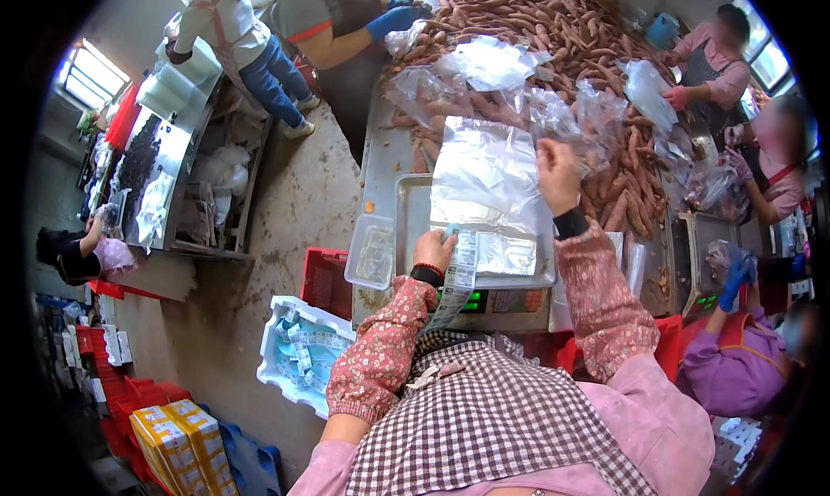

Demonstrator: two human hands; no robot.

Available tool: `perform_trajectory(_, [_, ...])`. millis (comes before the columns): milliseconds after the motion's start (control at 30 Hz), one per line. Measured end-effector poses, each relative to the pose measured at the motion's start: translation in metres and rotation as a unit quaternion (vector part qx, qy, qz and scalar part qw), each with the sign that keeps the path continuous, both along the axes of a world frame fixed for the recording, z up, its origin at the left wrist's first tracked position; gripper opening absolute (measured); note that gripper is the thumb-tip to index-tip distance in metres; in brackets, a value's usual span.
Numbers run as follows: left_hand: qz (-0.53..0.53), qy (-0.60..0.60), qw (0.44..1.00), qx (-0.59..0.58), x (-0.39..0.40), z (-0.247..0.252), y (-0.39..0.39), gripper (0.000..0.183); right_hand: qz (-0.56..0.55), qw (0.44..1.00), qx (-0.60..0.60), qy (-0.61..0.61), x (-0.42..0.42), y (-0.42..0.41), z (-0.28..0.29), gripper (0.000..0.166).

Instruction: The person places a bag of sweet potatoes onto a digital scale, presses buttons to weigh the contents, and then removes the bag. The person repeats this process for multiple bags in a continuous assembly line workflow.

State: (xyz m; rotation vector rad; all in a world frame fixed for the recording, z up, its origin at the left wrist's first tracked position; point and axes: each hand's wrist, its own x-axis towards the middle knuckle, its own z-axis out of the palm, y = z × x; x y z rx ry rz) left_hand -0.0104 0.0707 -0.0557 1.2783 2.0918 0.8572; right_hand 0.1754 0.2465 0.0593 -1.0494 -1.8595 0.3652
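Observation:
My left hand (433,252) grips a long strip of printed labels (463,262), which hangs down in front of my checked apron. Under the strip lies a stack of flat, clear and silvery plastic bags (483,191), spread over the steel pan (410,201) of a weighing scale. My right hand (557,172) is raised at the right edge of the bags with its fingers curled. Whether anything is pinched in those fingertips is too blurred to tell. The scale's green display (476,300) is partly hidden behind the strip.
Sweet potatoes (519,9) heap across the metal table, with loose plastic bags (493,61) on them. A clear plastic tub (371,249) sits left of the scale. A white foam box (305,347) holds more label strips. Gloved co-workers (710,68) stand around the table.

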Motion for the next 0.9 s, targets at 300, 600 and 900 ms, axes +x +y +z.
perform_trajectory(300, [0.001,-0.029,1.0,-0.012,0.0,0.01,0.001,0.037,0.331,0.916,-0.024,-0.224,-0.011,-0.125,-0.06,0.034])
perform_trajectory(600, [-0.076,-0.104,0.983,-0.134,-0.028,0.057,-0.05,0.039,0.287,0.925,-0.02,-0.249,-0.012,-0.135,-0.071,0.035])
perform_trajectory(900, [-0.09,-0.047,0.995,-0.003,0.007,0.01,-0.035,0.046,0.328,0.911,-0.037,-0.246,-0.008,-0.126,-0.073,0.037])
